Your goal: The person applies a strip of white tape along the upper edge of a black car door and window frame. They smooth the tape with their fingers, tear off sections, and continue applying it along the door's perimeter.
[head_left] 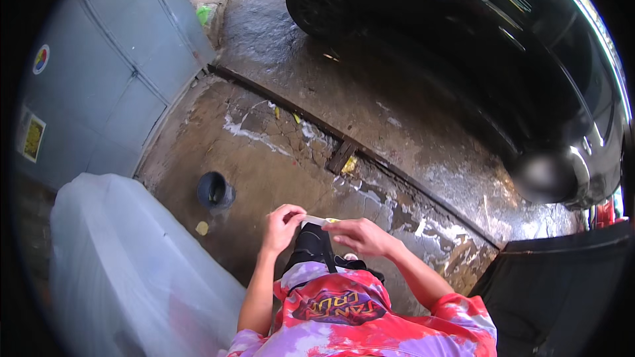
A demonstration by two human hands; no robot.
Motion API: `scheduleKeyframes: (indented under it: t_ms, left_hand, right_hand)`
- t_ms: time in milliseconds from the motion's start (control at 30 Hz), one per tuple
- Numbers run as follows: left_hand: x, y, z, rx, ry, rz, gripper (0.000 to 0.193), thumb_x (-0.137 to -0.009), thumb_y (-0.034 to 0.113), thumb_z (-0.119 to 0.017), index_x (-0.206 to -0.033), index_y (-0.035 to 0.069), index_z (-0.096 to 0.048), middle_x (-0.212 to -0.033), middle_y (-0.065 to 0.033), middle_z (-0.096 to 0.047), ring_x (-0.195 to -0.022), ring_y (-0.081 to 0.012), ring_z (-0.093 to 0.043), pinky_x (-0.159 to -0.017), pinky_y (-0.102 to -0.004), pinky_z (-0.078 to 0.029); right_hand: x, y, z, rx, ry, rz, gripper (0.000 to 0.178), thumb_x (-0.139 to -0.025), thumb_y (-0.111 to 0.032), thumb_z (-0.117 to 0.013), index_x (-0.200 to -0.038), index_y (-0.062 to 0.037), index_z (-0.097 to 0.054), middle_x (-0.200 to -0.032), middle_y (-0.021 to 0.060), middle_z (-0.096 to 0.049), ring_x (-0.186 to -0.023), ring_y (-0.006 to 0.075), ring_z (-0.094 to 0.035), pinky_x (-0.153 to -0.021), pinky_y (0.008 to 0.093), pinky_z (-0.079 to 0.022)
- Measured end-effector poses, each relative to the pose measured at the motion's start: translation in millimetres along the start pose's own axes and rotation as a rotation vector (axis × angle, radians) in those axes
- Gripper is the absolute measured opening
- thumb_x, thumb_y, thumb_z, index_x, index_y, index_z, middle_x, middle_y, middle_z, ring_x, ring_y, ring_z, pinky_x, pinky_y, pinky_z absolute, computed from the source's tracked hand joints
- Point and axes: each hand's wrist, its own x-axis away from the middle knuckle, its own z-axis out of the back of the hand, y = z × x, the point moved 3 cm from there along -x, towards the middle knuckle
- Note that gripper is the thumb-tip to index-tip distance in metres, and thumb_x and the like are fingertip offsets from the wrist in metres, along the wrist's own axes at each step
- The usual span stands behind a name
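Note:
My left hand and my right hand are close together in front of my waist. A thin white strip with a yellowish part at its right end spans the gap between them. Its left end is pinched in the fingers of my left hand, and its right end is in my right hand's fingers. Whether it is paper, plastic or a small packet cannot be made out. Both forearms come up from below, beside the red and purple tie-dye shirt I wear.
A dark bucket stands on the wet floor, near a pale yellow round piece. A raised metal rail crosses the floor diagonally. Beyond it is a black car. Translucent sheeting covers something at left, beside blue-grey metal doors.

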Motion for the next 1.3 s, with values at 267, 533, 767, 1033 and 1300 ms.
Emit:
scheduleKeyframes:
  t_ms: [267, 533, 767, 1033, 1300]
  left_hand:
    - [-358, -13, 55, -0.163, 0.206, -0.199, 0.005, -0.089, 0.002, -0.075, -0.094, 0.001, -0.075, -0.085, -0.0095, -0.07, -0.072, -0.0173, -0.067, -0.064, -0.0301, -0.051]
    - [-688, 8, 49, -0.114, -0.081, -0.261, 0.009, -0.091, 0.005, -0.074, -0.099, 0.002, -0.074, -0.089, -0.0118, -0.071, -0.075, -0.0227, -0.069, -0.067, -0.0337, -0.053]
    - [-994, 40, 21, -0.152, -0.144, -0.399, 0.007, -0.088, 0.003, -0.076, -0.095, 0.003, -0.076, -0.086, -0.0098, -0.072, -0.077, -0.0213, -0.071, -0.069, -0.0323, -0.055]
    - [-1312, 239, -21, -0.259, -0.381, -0.796, 0.005, -0.086, 0.002, -0.076, -0.091, 0.003, -0.074, -0.085, -0.0105, -0.071, -0.078, -0.0251, -0.071, -0.07, -0.0344, -0.055]
    - [-1481, 376, -148, -0.186, -0.792, -1.273, 0.007, -0.087, 0.001, -0.07, -0.092, 0.005, -0.072, -0.085, -0.0086, -0.068, -0.079, -0.028, -0.07, -0.072, -0.0371, -0.055]
  right_hand:
    - [-275, 134, 184, 0.119, 0.056, -0.045, 0.043, -0.103, -0.028, -0.058, -0.144, -0.0158, -0.055, -0.112, 0.0209, -0.07, -0.095, 0.0431, -0.069, -0.081, 0.051, -0.054]
    - [-433, 177, 386, 0.194, 0.439, -0.109, 0.043, -0.094, -0.016, -0.07, -0.136, -0.0148, -0.064, -0.087, 0.0117, -0.062, -0.079, 0.0317, -0.066, -0.071, 0.0416, -0.055]
    - [-597, 263, 538, 0.066, 0.758, -0.076, 0.045, -0.091, -0.007, -0.072, -0.136, -0.0106, -0.065, -0.08, 0.0115, -0.057, -0.072, 0.0269, -0.058, -0.068, 0.0385, -0.05]
    - [-732, 273, 811, 0.255, 0.964, -0.321, 0.052, -0.094, -0.014, -0.07, -0.145, -0.0102, -0.057, -0.098, 0.0173, -0.066, -0.079, 0.033, -0.065, -0.074, 0.0417, -0.055]
    - [-769, 239, 978, 0.726, 1.502, -0.199, 0.04, -0.087, 0.0, -0.073, -0.126, -0.0009, -0.068, -0.074, 0.011, -0.057, -0.06, 0.0246, -0.054, -0.055, 0.0359, -0.043]
